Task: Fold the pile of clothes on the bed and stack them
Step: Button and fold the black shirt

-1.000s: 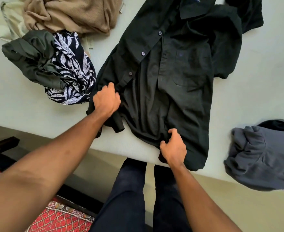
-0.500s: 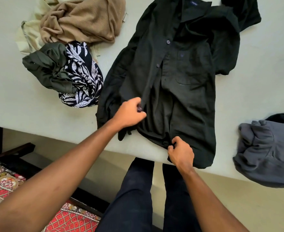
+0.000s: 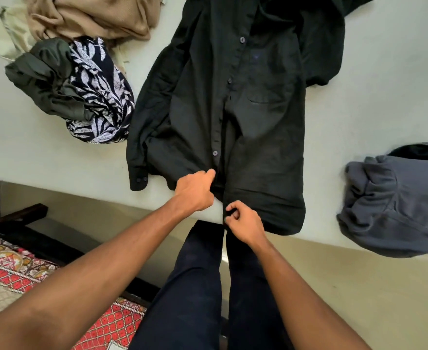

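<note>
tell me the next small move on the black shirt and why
Probably draw the two front edges together at the hem and tug them flat. The left hand and right hand each pinch a front edge of the black shirt near the edge of the bed; the fabric there is bunched, while higher up the fronts already overlap.

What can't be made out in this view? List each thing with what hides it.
- Head view: black shirt, collar and far sleeve cut off by the top edge.
- Head view: grey garment, cut off by the right edge.
- Head view: left hand, fingertips hidden under its own knuckles at the shirt hem.
- Head view: beige garment, cut off by the top edge.
</note>
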Demonstrator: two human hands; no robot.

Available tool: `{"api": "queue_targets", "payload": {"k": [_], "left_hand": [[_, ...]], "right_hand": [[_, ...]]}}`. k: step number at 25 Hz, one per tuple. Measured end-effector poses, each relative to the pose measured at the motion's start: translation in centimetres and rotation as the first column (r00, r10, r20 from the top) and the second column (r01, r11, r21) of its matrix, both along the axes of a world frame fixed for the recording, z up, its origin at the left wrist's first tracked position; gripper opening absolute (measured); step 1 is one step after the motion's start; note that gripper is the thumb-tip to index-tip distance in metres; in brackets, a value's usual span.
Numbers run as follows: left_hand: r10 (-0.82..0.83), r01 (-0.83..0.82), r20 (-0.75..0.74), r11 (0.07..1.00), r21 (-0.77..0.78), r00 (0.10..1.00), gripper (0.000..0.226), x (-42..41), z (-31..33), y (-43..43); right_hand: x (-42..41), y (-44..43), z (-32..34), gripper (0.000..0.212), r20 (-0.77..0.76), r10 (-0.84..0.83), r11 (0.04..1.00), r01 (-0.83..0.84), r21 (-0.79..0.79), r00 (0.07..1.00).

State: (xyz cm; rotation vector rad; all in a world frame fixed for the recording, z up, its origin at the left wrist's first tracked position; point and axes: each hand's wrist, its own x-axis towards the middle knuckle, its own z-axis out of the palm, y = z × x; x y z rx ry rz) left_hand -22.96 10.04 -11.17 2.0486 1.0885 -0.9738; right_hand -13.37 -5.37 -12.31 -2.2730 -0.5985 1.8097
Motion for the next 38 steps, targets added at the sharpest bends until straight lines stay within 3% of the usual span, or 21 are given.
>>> {"api": "queue_targets", "payload": {"k": [3, 5, 8, 12, 14, 17, 20, 21, 23, 24, 26, 28, 30, 34, 38], "left_hand": [[0.176, -0.181, -0.098, 0.982, -0.05, 0.979, 0.061, -0.8, -0.5, 0.0], [0.254, -0.247, -0.111, 0.966, 0.07, 0.961, 0.049, -1.8, -1.4, -0.4], [0.173, -0.149, -0.109, 0.968, 0.2, 0.979, 0.036, -3.3, -2.4, -2.0], [0.031, -0.011, -0.042, 0.91, 0.414, 0.999, 0.03, -4.4, -3.1, -2.9], [-0.018, 0.016, 0.001, 0.885, 0.465, 1.0, 0.031, -3.8, -2.5, -2.8], [-0.009, 0.029, -0.064, 0.948, 0.317, 0.998, 0.034, -1.8, -1.6, -3.6], [0.088, -0.081, -0.084, 0.994, 0.079, 0.993, 0.04, -1.3, -2.6, -5.3], [0.232, -0.233, -0.095, 0.972, -0.002, 0.968, 0.038, -1.6, -3.2, -5.7], [0.637, -0.638, -0.052, 0.763, -0.1, 0.769, 0.021, -2.4, -4.1, -5.6], [0.759, -0.757, -0.006, 0.649, -0.075, 0.651, 0.015, -3.1, -4.3, -5.5], [0.821, -0.826, 0.092, 0.561, 0.053, 0.564, 0.01, -4.8, -4.1, -5.5], [0.755, -0.773, 0.165, 0.619, 0.137, 0.634, 0.014, -6.9, -4.1, -6.0], [0.643, -0.677, 0.219, 0.721, 0.147, 0.734, 0.032, -8.5, -4.4, -6.8], [0.412, -0.441, 0.178, 0.879, 0.18, 0.894, 0.05, -7.9, -5.1, -7.7], [0.324, -0.361, 0.195, 0.911, 0.201, 0.926, 0.043, -6.7, -5.3, -7.8]], "right_hand": [[0.8, -0.1, -0.8, 0.006, 0.069, -0.006, 1.0, 0.005, 0.018, 0.998], [1.3, -0.2, -1.0, 0.006, 0.158, -0.001, 0.998, -0.01, 0.069, 0.987], [1.4, 0.3, -1.5, 0.012, 0.236, 0.036, 0.989, -0.069, 0.131, 0.971], [-1.0, 0.8, -2.5, 0.043, 0.296, 0.146, 0.978, -0.182, 0.097, 0.944], [-2.1, 0.9, -2.7, 0.044, 0.328, 0.158, 0.978, -0.192, 0.076, 0.931], [-1.9, 1.4, -2.8, 0.027, 0.321, 0.138, 0.985, -0.164, 0.054, 0.937], [-0.3, 1.6, -2.9, 0.02, 0.282, 0.141, 0.986, -0.16, 0.047, 0.949], [0.0, 1.5, -2.9, 0.023, 0.276, 0.162, 0.982, -0.184, 0.053, 0.947], [0.1, 1.2, -2.9, 0.028, 0.278, 0.212, 0.969, -0.239, 0.066, 0.937], [0.0, 0.9, -3.0, 0.029, 0.273, 0.197, 0.972, -0.224, 0.071, 0.942], [-0.1, 0.4, -3.2, 0.023, 0.235, 0.068, 0.992, -0.09, 0.084, 0.97], [-0.3, 0.0, -3.2, 0.018, 0.189, -0.085, 0.992, 0.065, 0.11, 0.978], [-0.7, -0.4, -3.1, 0.019, 0.123, -0.18, 0.976, 0.161, 0.146, 0.976], [-1.4, -1.0, -3.0, 0.022, -0.044, -0.381, 0.915, 0.383, 0.125, 0.924], [-1.0, -1.0, -3.9, 0.015, -0.033, -0.575, 0.818, 0.573, -0.056, 0.818]]}}
